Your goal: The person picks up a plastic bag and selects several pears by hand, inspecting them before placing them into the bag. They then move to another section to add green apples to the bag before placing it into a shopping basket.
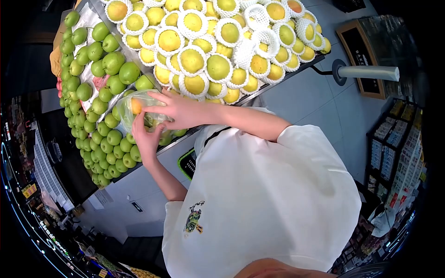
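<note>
A clear plastic bag [125, 110] lies over the edge of the green apples [113, 63], with an orange-yellow fruit [136, 106] showing through it. My left hand [147, 135] grips the near side of the bag, thumb and fingers bent round the plastic. From the right, my right hand [178, 110] reaches across and holds the bag's upper side, its fingertips close to those of my left hand. Part of the bag is hidden behind both hands. Just beyond my right hand sit yellow fruits [192, 60] in white foam nets.
A metal divider [134, 53] separates the apples from the netted fruits. Beside the stand, a roll of clear film or bags [368, 72] sticks out on a holder. A green-rimmed black basket [187, 163] is below the stand's edge. Stocked shelves [394, 139] stand at the right.
</note>
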`<state>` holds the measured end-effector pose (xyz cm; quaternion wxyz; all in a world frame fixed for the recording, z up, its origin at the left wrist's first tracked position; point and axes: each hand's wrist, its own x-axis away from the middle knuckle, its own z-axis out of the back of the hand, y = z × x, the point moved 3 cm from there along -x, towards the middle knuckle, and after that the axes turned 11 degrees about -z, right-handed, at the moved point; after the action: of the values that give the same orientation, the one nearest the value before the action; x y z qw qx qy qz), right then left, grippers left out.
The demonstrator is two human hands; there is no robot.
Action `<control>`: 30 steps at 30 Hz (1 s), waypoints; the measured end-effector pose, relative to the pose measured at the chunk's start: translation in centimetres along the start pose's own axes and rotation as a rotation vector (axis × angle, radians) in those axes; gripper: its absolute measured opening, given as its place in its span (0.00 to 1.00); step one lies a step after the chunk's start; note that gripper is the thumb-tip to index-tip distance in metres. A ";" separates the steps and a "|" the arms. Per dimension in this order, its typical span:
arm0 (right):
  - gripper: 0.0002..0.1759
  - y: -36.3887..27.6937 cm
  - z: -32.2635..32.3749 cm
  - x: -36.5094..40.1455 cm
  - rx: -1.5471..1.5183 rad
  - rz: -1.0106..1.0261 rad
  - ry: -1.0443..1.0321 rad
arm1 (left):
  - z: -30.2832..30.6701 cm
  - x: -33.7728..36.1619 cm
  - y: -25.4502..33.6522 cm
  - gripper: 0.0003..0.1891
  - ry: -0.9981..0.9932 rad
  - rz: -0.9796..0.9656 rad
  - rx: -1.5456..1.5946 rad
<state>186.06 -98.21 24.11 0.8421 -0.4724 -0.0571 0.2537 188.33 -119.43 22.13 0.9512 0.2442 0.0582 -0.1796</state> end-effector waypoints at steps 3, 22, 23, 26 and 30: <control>0.34 -0.4 3.2 3.4 -0.085 0.160 0.130 | 0.6 -0.6 1.0 0.43 -0.006 0.040 0.022; 0.14 13.1 12.6 17.1 -0.568 -0.529 0.370 | -4.0 -7.6 14.8 0.11 0.284 -0.226 0.441; 0.13 13.3 12.5 17.1 -0.516 -0.537 0.356 | -4.7 -8.5 16.7 0.10 0.234 -0.245 0.475; 0.13 12.9 12.9 17.0 -0.511 -0.514 0.328 | -7.6 -10.5 21.2 0.09 0.132 -0.291 0.532; 0.13 12.2 13.6 17.1 -0.484 -0.478 0.295 | -9.4 -13.8 25.3 0.10 0.158 -0.492 0.475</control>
<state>191.72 -74.36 19.03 0.7408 -0.6626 -0.1020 -0.0419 184.63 -89.85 27.91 0.7886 0.4504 0.1453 -0.3925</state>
